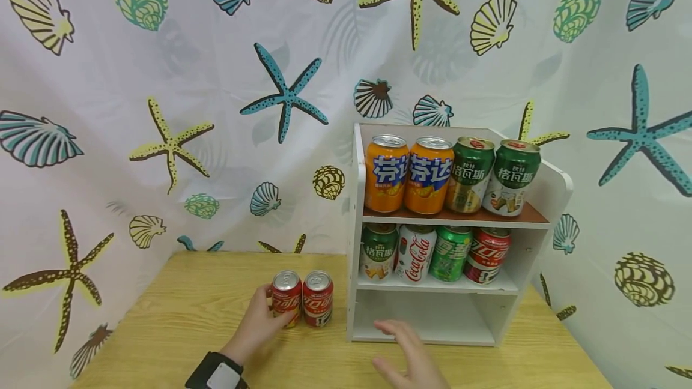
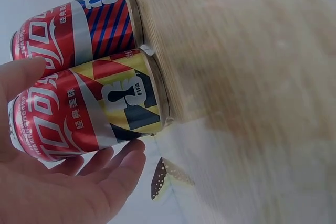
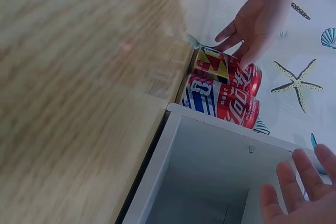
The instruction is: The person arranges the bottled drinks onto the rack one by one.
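Observation:
Two red cola cans stand upright side by side on the wooden table, left of the white shelf. My left hand holds the left can, thumb at its near side and fingers around its far left side. Yellow and black patches and FIFA lettering mark this can in the left wrist view. The other red can, with a blue striped patch, touches or nearly touches it. My right hand hovers with spread fingers in front of the shelf's lowest compartment, holding nothing.
The white shelf has orange soda cans and green-topped cans on top. Its middle level bears a green-topped can, a white Coca-Cola can, a green can and a red can. Patterned cloth hangs behind.

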`<move>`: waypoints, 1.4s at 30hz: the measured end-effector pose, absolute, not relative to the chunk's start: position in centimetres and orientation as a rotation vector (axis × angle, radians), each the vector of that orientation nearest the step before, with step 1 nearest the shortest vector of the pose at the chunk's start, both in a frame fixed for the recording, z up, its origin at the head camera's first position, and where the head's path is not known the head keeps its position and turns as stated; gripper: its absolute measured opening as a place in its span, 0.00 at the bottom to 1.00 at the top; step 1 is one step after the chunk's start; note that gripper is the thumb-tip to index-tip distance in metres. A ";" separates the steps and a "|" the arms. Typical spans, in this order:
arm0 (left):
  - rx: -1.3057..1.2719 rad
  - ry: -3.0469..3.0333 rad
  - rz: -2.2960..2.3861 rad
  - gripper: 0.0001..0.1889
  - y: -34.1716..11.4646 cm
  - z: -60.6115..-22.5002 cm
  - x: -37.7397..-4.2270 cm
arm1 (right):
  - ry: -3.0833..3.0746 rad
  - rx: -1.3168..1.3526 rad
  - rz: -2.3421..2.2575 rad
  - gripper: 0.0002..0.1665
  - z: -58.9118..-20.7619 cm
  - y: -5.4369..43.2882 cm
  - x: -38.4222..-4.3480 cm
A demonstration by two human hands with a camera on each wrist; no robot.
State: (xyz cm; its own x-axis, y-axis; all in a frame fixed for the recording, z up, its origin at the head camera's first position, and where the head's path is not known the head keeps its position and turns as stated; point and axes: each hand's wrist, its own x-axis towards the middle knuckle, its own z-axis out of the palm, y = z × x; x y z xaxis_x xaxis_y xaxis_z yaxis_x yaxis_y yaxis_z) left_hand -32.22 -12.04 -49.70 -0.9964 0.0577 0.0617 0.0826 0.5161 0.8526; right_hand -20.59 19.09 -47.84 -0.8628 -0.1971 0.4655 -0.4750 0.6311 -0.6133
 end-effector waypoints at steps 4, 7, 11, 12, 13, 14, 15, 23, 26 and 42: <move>-0.154 -2.703 -1.533 0.45 -11.8 -49.6 -32.9 | -2.541 0.642 1.081 0.34 -47.7 19.0 -20.7; -0.159 -2.692 -1.542 0.46 -11.7 -49.7 -33.3 | -2.561 0.687 1.083 0.35 -47.7 19.0 -20.6; -0.127 -2.694 -1.560 0.46 -11.5 -49.9 -33.7 | -2.569 0.731 1.069 0.37 -47.8 19.1 -20.6; -0.124 -2.694 -1.565 0.46 -11.5 -50.0 -33.8 | -2.569 0.745 1.056 0.37 -47.8 19.2 -20.6; -0.119 -2.691 -1.577 0.46 -11.5 -50.1 -33.9 | -2.571 0.757 1.052 0.38 -47.8 19.2 -20.6; -0.122 -2.683 -1.590 0.46 -11.4 -50.1 -34.0 | -2.575 0.768 1.049 0.38 -47.9 19.2 -20.6; -0.124 -2.674 -1.605 0.45 -11.4 -50.1 -34.1 | -2.578 0.781 1.050 0.38 -47.9 19.3 -20.7; -0.124 -2.645 -1.621 0.42 -11.4 -50.3 -34.7 | -2.592 0.845 1.059 0.37 -48.3 19.4 -21.1; -0.109 -2.646 -1.596 0.41 -11.5 -50.5 -34.9 | -2.584 0.852 1.038 0.36 -48.5 19.5 -21.3; -0.124 -2.683 -1.508 0.42 -12.5 -49.5 -33.2 | -2.674 0.731 1.136 0.34 -48.3 20.6 -21.7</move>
State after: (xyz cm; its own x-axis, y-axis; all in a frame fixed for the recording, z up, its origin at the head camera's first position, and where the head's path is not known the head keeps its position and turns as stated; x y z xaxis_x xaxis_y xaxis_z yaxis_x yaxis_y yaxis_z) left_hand -33.21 -12.54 -49.47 -0.9949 0.0397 0.0930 0.1001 0.5180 0.8495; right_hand -21.70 20.64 -48.26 -0.8708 -0.3783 0.3139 -0.4886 0.5954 -0.6378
